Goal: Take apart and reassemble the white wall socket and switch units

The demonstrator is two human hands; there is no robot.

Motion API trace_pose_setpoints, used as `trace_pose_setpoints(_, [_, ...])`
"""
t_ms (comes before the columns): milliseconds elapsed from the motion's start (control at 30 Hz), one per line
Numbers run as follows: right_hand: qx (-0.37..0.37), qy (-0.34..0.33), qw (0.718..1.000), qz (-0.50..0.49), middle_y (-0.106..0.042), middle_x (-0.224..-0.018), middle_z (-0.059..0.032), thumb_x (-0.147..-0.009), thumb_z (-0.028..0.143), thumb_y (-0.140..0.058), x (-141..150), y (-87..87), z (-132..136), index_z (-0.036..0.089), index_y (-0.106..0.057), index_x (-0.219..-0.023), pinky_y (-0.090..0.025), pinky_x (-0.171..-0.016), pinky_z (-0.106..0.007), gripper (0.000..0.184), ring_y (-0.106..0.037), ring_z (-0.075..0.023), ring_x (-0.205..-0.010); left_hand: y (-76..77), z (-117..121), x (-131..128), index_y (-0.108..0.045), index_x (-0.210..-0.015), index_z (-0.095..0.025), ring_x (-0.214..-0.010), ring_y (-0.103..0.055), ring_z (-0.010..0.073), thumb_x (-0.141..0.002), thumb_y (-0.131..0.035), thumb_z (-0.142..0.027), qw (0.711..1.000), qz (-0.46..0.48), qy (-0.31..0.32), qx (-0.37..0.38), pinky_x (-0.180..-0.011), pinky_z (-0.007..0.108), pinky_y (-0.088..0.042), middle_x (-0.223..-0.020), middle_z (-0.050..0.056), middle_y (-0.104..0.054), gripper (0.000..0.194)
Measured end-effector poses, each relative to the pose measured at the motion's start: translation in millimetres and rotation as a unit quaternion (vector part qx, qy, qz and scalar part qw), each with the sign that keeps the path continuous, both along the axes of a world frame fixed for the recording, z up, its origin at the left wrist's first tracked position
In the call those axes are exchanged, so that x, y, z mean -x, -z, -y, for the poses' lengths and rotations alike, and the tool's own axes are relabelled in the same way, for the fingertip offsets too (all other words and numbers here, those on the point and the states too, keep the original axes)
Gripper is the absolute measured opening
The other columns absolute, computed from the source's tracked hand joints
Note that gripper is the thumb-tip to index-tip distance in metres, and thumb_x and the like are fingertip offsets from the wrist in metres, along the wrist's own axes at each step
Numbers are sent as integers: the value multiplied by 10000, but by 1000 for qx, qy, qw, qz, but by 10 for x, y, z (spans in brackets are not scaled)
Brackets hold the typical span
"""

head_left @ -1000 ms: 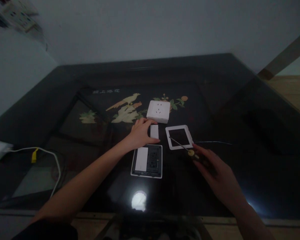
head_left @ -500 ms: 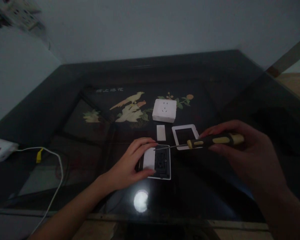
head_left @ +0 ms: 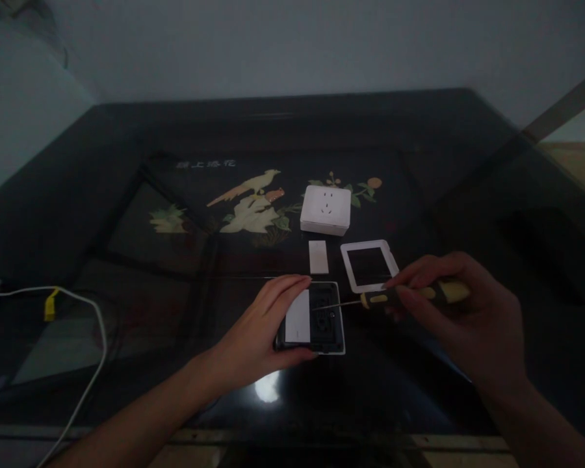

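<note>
A wall switch body [head_left: 322, 318] lies on the black glass table, one white rocker still on its left half, dark insides bare on the right. My left hand [head_left: 263, 328] grips it from the left, fingers over its top and bottom edges. My right hand [head_left: 448, 305] is closed on a black-and-yellow screwdriver [head_left: 400, 296], whose thin shaft points left with the tip over the open right half. A loose white rocker [head_left: 318, 256] and a white frame [head_left: 369, 265] lie just beyond.
A white socket box [head_left: 325, 209] stands behind the loose parts on the table's bird-and-flower inlay [head_left: 248, 201]. A white cable [head_left: 85, 338] with a yellow tag runs along the left side. The table's near edge [head_left: 292, 439] is close to me. A lamp glare shows on the glass.
My left hand left the loose rocker and took hold of the switch body. My right hand picked the screwdriver up off the table and brought its tip over the switch.
</note>
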State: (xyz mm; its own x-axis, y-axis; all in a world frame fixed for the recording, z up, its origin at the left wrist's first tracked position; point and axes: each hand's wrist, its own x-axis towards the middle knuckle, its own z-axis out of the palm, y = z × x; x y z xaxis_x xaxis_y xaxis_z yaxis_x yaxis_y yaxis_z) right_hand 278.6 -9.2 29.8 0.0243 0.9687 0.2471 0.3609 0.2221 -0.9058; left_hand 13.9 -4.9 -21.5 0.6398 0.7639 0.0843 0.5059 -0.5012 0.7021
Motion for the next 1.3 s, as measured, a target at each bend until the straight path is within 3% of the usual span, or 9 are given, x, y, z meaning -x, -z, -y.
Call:
trace_pose_setpoints(100, [14, -3, 1000, 0, -677, -803, 10, -804, 238, -716, -4, 16, -26, 254, -567, -795, -572, -492, -233, 150, -658, -118, -554, 5, -6, 7, -207, -1482, -285, -1361, -366, 309, -830, -712, -379, 1000, -1, 3, 1, -1141, 525, -352, -1469, 133, -362, 831])
trace_pose_setpoints(233, [93, -19, 993, -71, -693, -779, 6, -797, 286, -736, -40, 116, -101, 233, -562, -791, -567, -469, -211, 182, -662, -114, -532, 2, -1, 0, -242, -1458, -280, -1355, -373, 293, -844, -685, -318, 1000, 8, -4, 7, -1139, 513, -354, -1457, 123, -381, 759])
trace_pose_setpoints(433, [192, -20, 965, -177, -714, -753, 6, -791, 364, -749, -80, 304, -169, 218, -566, -799, -582, -506, -225, 234, -671, -120, -548, -4, 3, -16, -286, -1425, -270, -1335, -403, 301, -857, -658, -310, 1000, 19, -14, 8, -1114, 523, -379, -1428, 127, -417, 680])
trace_pose_setpoints(733, [274, -9, 925, -264, -741, -775, 0, -732, 364, -796, -86, 366, -177, 205, -602, -790, -617, -573, -232, 258, -719, -133, -617, 3, -23, -20, -296, -1414, -273, -1325, -411, 306, -813, -709, -307, 999, 32, -8, 3, -1116, 518, -374, -1416, 124, -431, 730])
trace_pose_setpoints(833, [261, -15, 932, -252, -750, -822, -3, -746, 345, -792, -107, 331, -142, 212, -607, -799, -627, -591, -241, 234, -725, -136, -631, 16, -28, -14, -298, -1410, -285, -1320, -416, 310, -819, -704, -314, 999, 33, -9, 2, -1113, 523, -375, -1410, 120, -439, 718])
trace_pose_setpoints(967, [150, -13, 975, -162, -725, -872, 10, -795, 283, -757, -110, 208, -50, 238, -604, -823, -629, -588, -228, 162, -716, -125, -639, 23, -21, -8, -298, -1416, -289, -1321, -414, 314, -821, -698, -313, 999, 29, -9, 12, -1117, 524, -369, -1417, 117, -436, 717])
trace_pose_setpoints(1067, [88, -3, 990, -108, -700, -867, 18, -809, 233, -734, -81, 130, 0, 249, -601, -810, -621, -586, -200, 134, -709, -113, -642, 20, -18, -18, -290, -1426, -282, -1323, -408, 313, -824, -691, -314, 1000, 27, -10, 12, -1121, 523, -364, -1422, 120, -425, 724])
trace_pose_setpoints(1300, [121, 0, 986, -117, -704, -857, 12, -792, 262, -748, -74, 167, 10, 247, -596, -791, -620, -585, -218, 153, -716, -131, -685, 34, -7, -14, -308, -1419, -257, -1310, -411, 293, -831, -682, -318, 999, 30, -13, 7, -1116, 499, -367, -1404, 118, -433, 700])
